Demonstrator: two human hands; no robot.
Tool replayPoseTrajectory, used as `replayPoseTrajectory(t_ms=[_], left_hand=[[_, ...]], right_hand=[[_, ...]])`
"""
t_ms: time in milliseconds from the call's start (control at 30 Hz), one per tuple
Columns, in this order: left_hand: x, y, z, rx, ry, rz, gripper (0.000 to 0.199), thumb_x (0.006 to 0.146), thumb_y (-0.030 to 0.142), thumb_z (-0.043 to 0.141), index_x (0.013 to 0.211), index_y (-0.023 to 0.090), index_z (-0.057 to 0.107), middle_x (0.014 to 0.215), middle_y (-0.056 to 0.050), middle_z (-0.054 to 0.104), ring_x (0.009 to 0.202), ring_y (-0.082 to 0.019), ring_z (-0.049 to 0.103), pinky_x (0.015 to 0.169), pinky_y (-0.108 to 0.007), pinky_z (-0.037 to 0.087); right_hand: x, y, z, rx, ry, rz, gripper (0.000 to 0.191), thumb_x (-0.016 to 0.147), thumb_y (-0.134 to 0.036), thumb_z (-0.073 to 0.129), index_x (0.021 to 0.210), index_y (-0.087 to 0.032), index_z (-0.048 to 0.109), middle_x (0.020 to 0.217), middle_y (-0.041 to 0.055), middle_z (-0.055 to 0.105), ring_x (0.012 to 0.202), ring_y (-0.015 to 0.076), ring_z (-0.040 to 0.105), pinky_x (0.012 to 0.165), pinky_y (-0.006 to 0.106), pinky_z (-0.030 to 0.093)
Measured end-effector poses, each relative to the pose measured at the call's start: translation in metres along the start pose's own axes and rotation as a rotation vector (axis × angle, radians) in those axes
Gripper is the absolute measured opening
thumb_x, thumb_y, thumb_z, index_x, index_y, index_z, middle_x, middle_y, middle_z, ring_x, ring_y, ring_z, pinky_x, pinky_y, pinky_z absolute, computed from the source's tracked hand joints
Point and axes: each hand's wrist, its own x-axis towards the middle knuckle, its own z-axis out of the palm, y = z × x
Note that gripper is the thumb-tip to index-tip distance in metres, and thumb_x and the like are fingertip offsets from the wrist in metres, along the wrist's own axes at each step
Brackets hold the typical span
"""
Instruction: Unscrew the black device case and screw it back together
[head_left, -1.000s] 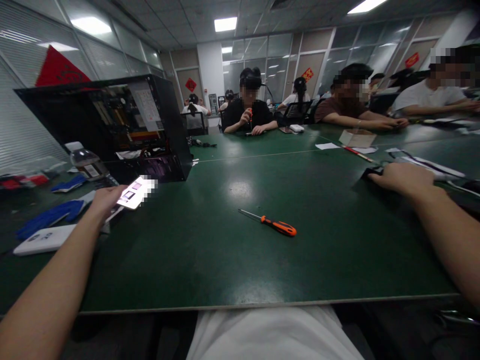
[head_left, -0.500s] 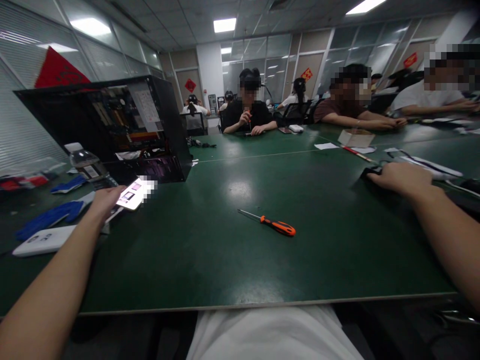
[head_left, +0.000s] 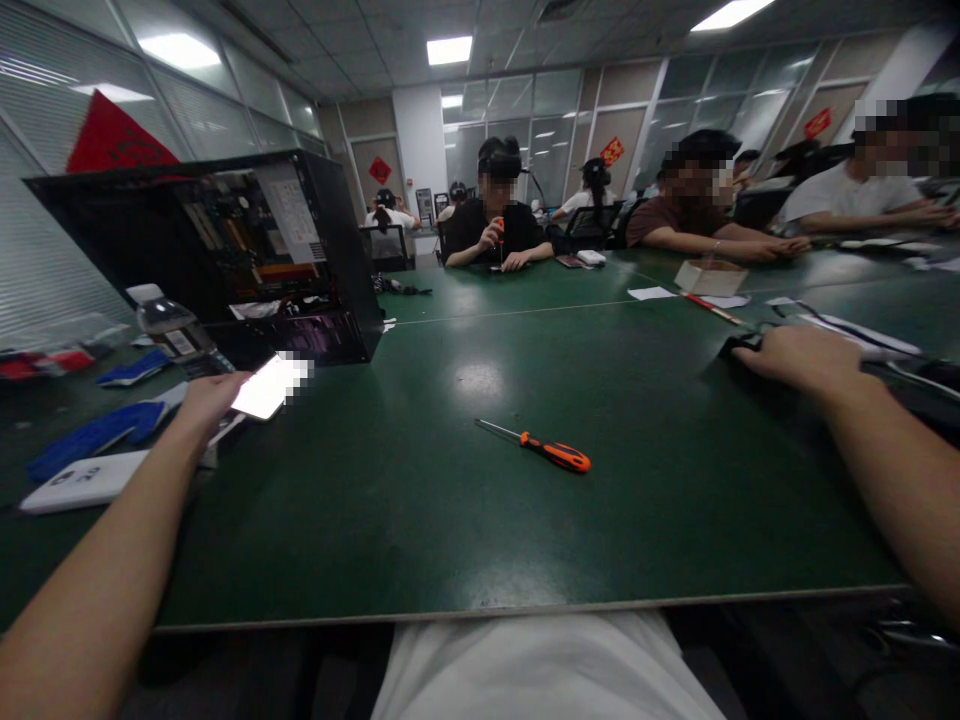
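At the left, my left hand [head_left: 212, 400] is closed on the edge of a smartphone [head_left: 259, 392] with a glowing white screen. Far to the right, my right hand [head_left: 806, 355] reaches over the table, its fingers curled around a small black object [head_left: 736, 346] that is mostly hidden under them. Between the two hands lies a screwdriver [head_left: 555, 452] with an orange and black handle, its shaft pointing left, untouched. Just beyond the phone stands an open black computer case [head_left: 341, 260] with its inner boards showing.
A water bottle [head_left: 169, 325], blue gloves [head_left: 94, 440] and a white box [head_left: 86, 480] are around my left forearm. A small open box [head_left: 711, 278], papers [head_left: 651, 293] and a red pencil-like stick [head_left: 712, 309] lie on the green table [head_left: 420, 530]. Across it sits a person [head_left: 495, 235] holding a screwdriver.
The phone's screen has turned from showing pictures to plain bright white. Both my hands stay in place, and the screwdriver on the table has not moved.
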Motion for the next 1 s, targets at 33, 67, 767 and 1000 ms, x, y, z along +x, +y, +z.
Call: replayPoseTrajectory(t_ms=[33,67,767,1000], left_hand=[[-0.001,0.0,0.0,0.012,-0.003,0.001,0.051,0.078,0.033,0.063,0.116,0.001,0.074,0.09,-0.017,0.077,0.064,-0.022,0.064,0.051,-0.029,0.047],[-0.002,0.001,0.0,0.026,-0.007,0.007,0.052,0.08,0.033,0.063,0.119,0.002,0.074,0.093,-0.016,0.077,0.064,-0.022,0.064,0.051,-0.028,0.047],[0.017,-0.015,-0.007,0.268,-0.104,0.204,0.053,0.093,0.027,0.05,0.142,0.011,0.061,0.126,-0.017,0.069,0.096,-0.027,0.065,0.072,-0.029,0.048],[0.02,-0.014,-0.01,0.22,-0.241,0.181,0.08,0.079,0.03,0.069,0.153,0.013,0.046,0.135,-0.021,0.064,0.096,-0.027,0.066,0.064,-0.025,0.051]], right_hand=[[0.0,0.0,0.001,-0.003,0.002,0.003,0.06,0.097,-0.057,0.041,0.113,-0.008,0.071,0.124,0.0244,0.067,0.114,0.0361,0.063,0.085,0.043,0.053],[0.001,0.0,0.001,-0.007,0.004,0.007,0.06,0.097,-0.057,0.04,0.113,-0.008,0.071,0.125,0.024,0.067,0.114,0.0359,0.064,0.084,0.042,0.053],[-0.004,-0.002,-0.003,-0.007,-0.014,0.02,0.065,0.099,-0.06,0.036,0.118,-0.008,0.07,0.13,0.0223,0.065,0.119,0.0372,0.062,0.086,0.044,0.053],[-0.002,-0.002,-0.002,-0.009,-0.016,0.02,0.062,0.098,-0.06,0.038,0.118,-0.01,0.07,0.13,0.0219,0.065,0.119,0.0369,0.062,0.089,0.043,0.053]])
